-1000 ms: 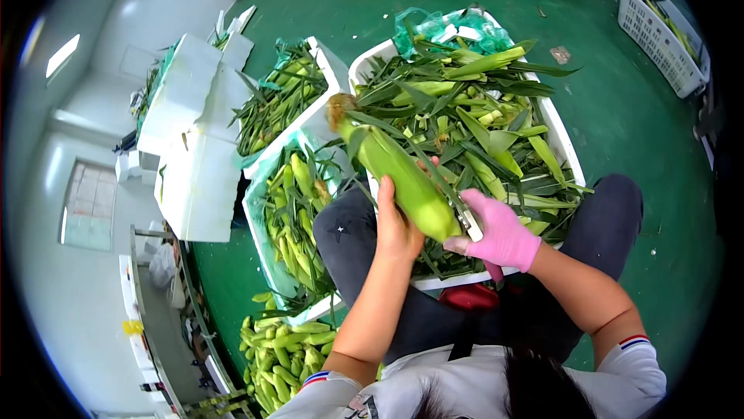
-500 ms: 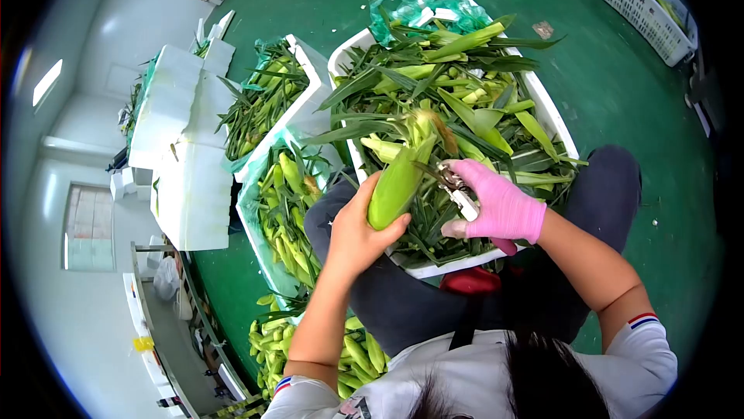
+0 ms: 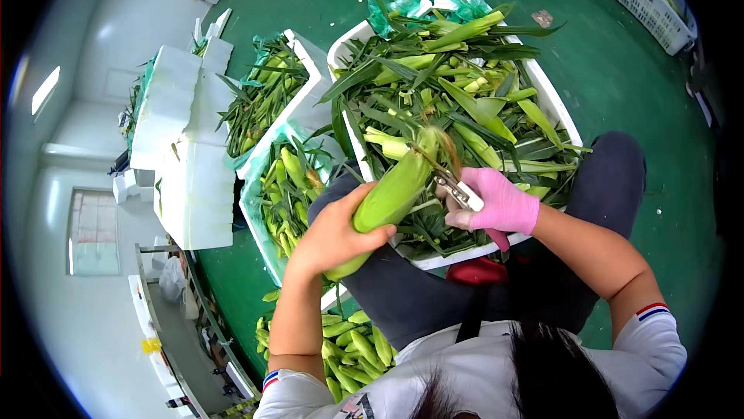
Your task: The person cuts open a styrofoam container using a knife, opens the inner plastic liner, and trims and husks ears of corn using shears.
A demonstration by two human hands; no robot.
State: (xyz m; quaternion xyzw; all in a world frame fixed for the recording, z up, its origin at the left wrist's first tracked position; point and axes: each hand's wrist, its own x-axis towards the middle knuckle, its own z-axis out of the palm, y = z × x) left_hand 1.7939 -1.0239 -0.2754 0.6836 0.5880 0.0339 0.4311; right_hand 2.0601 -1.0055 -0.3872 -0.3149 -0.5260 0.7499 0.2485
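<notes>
Nearest to you, at the left, a pile of green corn (image 3: 360, 353) lies on the floor. Your dark pants (image 3: 411, 295) come next, and a small red thing (image 3: 469, 272) shows between your legs.

Your left hand (image 3: 339, 229) is wrapped around a big ear of corn (image 3: 393, 193) in its green skin. You grip it low down, with your thumb lying across the side that faces you. The fat end pokes out on the near side of your hand. The rest sticks out past your grip, and the tip with brown hair leans far and to the right.

Your right hand (image 3: 492, 204), in a pink glove, is closed around silver clippers (image 3: 463, 193). Their working end is right beside the hairy end of the ear. You cannot tell from here if they touch it.

Under and past the ear is a white tub (image 3: 555, 109), heaped with leaves and stalks (image 3: 465, 94). At the left, a white box (image 3: 256, 221) holds more corn, and farther off another box holds leafy green ears (image 3: 271, 90). Far to the right, a white basket (image 3: 643, 5) stands on the green floor (image 3: 612, 86).
</notes>
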